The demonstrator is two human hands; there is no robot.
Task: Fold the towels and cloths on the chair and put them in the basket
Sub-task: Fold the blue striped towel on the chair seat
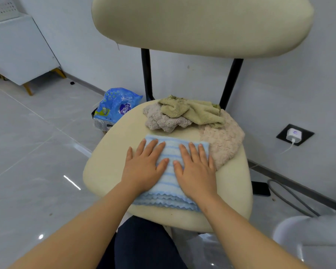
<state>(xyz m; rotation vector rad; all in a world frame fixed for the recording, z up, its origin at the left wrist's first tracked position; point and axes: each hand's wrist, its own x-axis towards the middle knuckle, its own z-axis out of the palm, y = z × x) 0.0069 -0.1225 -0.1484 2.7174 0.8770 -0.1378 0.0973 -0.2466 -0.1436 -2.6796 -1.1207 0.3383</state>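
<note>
item: blue striped towel (168, 183), lying folded into a layered rectangle at the front of the chair seat (109, 167), its scalloped edges stacking toward the person.

hands: the left hand (144, 167) and the right hand (196, 171) are both lying flat on the towel, side by side, fingers straight and spread, pressing down and gripping nothing.

step in hand: the person appears to be smoothing and flattening this towel, so the fold looks close to finished.

waiting: a green cloth (192, 111) is sitting crumpled at the back of the seat, on top of the beige fluffy cloths (225, 140), which are touching the towel's far right corner. none of these is looking folded yet.

destination: a pale container (306, 235) is showing blurred at the lower right, beside the chair. it is probably the basket, though this cannot be told for sure.

next move, as judged: sliding fingers under the towel and lifting it with both hands so the layers are not slipping apart, then carrying it to the right.
</note>
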